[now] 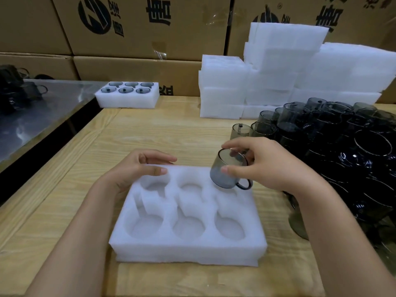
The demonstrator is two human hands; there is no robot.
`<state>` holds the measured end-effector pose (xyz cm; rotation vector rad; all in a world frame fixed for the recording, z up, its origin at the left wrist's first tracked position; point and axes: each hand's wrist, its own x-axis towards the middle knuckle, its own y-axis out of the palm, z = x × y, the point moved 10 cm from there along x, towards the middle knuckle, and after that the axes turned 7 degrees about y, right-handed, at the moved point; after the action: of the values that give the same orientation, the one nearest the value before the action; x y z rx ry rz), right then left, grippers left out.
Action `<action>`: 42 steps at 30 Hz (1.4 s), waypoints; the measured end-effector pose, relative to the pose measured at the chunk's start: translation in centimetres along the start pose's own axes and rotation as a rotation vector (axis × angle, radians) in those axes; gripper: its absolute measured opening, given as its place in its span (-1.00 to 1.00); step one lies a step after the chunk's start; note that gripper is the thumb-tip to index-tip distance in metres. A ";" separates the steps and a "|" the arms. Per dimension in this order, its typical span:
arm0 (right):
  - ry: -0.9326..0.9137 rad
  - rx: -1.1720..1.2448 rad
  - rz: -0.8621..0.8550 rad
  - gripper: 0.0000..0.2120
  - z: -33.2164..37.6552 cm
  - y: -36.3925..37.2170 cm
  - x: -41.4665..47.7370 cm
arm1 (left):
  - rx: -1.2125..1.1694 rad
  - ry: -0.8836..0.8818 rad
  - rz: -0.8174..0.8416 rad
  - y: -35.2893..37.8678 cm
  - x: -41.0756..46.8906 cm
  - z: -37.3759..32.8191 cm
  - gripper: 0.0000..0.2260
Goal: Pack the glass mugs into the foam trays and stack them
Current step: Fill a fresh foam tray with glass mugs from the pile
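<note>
A white foam tray with several round, unfilled pockets lies on the wooden table in front of me. My left hand rests on its far left corner, thumb on top and fingers over the back edge. My right hand pinches a smoky grey glass mug by its rim, tilted, handle towards me, just above the tray's far right pocket. A crowd of dark glass mugs stands on the right of the table.
A filled foam tray with several mugs sits at the far left of the table. Stacks of foam trays rise behind. Cardboard boxes wall the back. A steel table adjoins on the left.
</note>
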<state>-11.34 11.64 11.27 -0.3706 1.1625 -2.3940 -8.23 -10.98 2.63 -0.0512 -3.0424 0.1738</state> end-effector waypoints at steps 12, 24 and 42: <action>0.032 -0.195 0.019 -0.50 0.4 1.6 -0.7 | -0.049 -0.031 -0.026 0.1 -0.2 0.1 -0.79; 0.012 -0.349 0.088 -0.44 0.8 3.2 -0.2 | 0.201 -0.075 0.024 -0.2 -0.3 -0.6 -0.80; 0.200 -0.461 0.191 -0.33 -4.6 7.9 2.1 | 0.953 0.098 0.214 15.9 2.0 -3.6 -0.20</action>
<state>-12.90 9.31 2.29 -0.1528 1.7601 -2.0198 -9.40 5.24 4.51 -0.2934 -2.5258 1.5175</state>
